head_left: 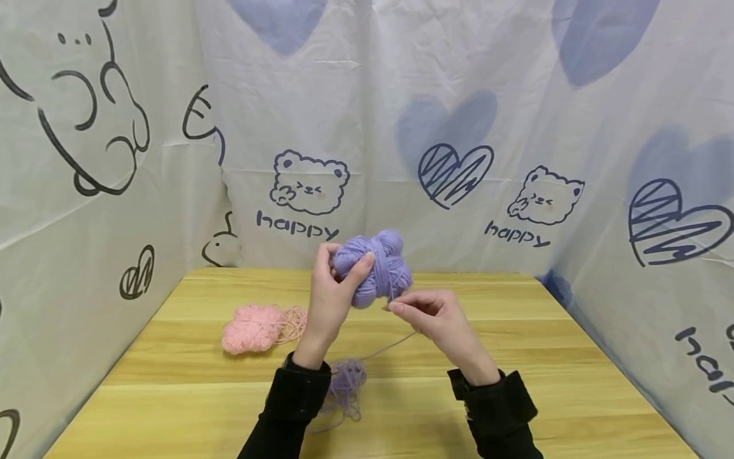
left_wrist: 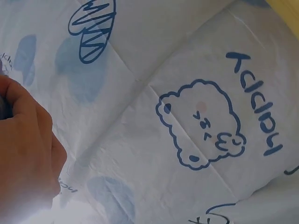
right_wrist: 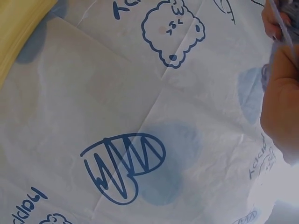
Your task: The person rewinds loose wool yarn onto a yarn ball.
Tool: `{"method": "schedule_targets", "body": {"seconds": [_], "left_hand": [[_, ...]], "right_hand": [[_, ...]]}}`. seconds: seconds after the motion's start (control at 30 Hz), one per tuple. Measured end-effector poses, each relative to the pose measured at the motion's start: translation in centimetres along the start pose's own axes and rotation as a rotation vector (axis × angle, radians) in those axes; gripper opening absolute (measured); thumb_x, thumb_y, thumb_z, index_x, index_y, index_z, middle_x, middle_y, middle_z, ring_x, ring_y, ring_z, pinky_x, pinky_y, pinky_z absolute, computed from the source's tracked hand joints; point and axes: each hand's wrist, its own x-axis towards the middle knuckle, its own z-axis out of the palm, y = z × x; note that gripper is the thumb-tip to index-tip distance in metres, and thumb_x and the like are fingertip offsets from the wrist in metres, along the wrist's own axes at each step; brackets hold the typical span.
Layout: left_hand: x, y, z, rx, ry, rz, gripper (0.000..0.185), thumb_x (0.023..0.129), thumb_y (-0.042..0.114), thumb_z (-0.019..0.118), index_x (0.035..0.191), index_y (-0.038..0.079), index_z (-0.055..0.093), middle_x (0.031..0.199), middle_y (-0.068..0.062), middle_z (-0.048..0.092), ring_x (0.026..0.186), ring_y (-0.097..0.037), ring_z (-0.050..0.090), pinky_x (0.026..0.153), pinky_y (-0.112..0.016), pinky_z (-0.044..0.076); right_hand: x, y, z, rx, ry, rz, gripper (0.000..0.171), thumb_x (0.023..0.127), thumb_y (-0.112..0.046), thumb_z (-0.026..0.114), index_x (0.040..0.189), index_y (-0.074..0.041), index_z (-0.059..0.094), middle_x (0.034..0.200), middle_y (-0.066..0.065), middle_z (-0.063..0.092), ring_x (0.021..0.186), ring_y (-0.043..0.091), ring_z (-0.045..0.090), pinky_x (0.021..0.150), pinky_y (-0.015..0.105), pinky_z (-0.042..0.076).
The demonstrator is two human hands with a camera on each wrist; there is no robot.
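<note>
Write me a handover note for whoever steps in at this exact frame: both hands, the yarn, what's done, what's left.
Left hand: grips the purple yarn ball, held up above the wooden table.
Right hand: pinches the purple strand just below the ball.
The strand trails down to a loose purple tangle on the table. A pink yarn bundle lies to the left, untouched.
Done: most purple yarn looks wound.
Left: likely the loose tangle; then perhaps the pink.

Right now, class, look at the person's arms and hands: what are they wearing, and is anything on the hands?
Both arms wear black long sleeves, the left sleeve and right sleeve ending in bunched cuffs at the wrists. The left hand and right hand are bare: no gloves, and no rings can be made out.
</note>
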Motion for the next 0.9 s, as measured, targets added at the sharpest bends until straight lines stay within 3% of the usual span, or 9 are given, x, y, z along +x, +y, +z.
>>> {"method": "schedule_targets", "body": {"seconds": [0.2, 0.33, 0.53, 0.73, 0.8, 0.9], "left_hand": [[-0.04, 0.18, 0.08, -0.140, -0.014, -0.008, 0.029, 0.091, 0.019, 0.065, 0.111, 0.013, 0.044, 0.109, -0.009, 0.059, 0.099, -0.021, 0.063, 0.084, -0.033, 0.056], [-0.13, 0.29, 0.21, -0.178, -0.073, -0.022, 0.026, 0.092, 0.017, 0.063, 0.110, 0.013, 0.045, 0.110, -0.010, 0.060, 0.100, -0.021, 0.063, 0.085, -0.034, 0.055], [-0.28, 0.38, 0.17, -0.195, -0.148, -0.042, 0.025, 0.092, 0.016, 0.061, 0.111, 0.014, 0.045, 0.113, -0.009, 0.061, 0.102, -0.021, 0.063, 0.086, -0.033, 0.054], [-0.35, 0.51, -0.01, -0.195, -0.193, -0.052, 0.027, 0.092, 0.016, 0.062, 0.113, 0.015, 0.046, 0.112, -0.008, 0.062, 0.100, -0.020, 0.064, 0.084, -0.032, 0.055], [-0.32, 0.57, -0.07, -0.200, -0.215, -0.057, 0.027, 0.091, 0.015, 0.062, 0.113, 0.014, 0.047, 0.111, -0.007, 0.062, 0.098, -0.019, 0.064, 0.083, -0.031, 0.055], [-0.24, 0.70, -0.32, -0.199, -0.252, -0.065, 0.025, 0.090, 0.013, 0.062, 0.111, 0.014, 0.048, 0.108, -0.006, 0.062, 0.095, -0.017, 0.064, 0.082, -0.031, 0.056]], "right_hand": [[0.13, 0.31, 0.10, 0.003, -0.009, 0.025, 0.019, 0.094, -0.013, 0.061, 0.102, 0.001, 0.072, 0.057, -0.005, 0.036, 0.049, 0.009, 0.029, 0.042, 0.031, 0.025], [0.23, 0.41, 0.03, 0.024, -0.028, -0.006, 0.020, 0.094, -0.010, 0.060, 0.103, 0.005, 0.070, 0.055, -0.002, 0.032, 0.047, 0.012, 0.027, 0.042, 0.033, 0.023], [0.22, 0.69, -0.28, 0.035, -0.044, -0.036, 0.022, 0.094, -0.007, 0.059, 0.107, 0.009, 0.068, 0.055, 0.002, 0.030, 0.046, 0.015, 0.026, 0.043, 0.034, 0.025], [0.21, 0.82, -0.51, 0.025, -0.036, -0.026, 0.020, 0.093, -0.005, 0.059, 0.101, 0.011, 0.068, 0.055, -0.004, 0.033, 0.047, 0.013, 0.030, 0.046, 0.031, 0.031], [0.17, 0.78, -0.60, 0.007, -0.030, -0.019, 0.017, 0.092, -0.004, 0.060, 0.098, 0.010, 0.069, 0.057, -0.009, 0.045, 0.048, 0.010, 0.032, 0.046, 0.029, 0.034], [0.07, 0.77, -0.82, -0.015, -0.032, -0.007, 0.014, 0.091, -0.001, 0.060, 0.093, 0.010, 0.068, 0.059, -0.013, 0.050, 0.048, 0.005, 0.035, 0.043, 0.027, 0.034]]}}
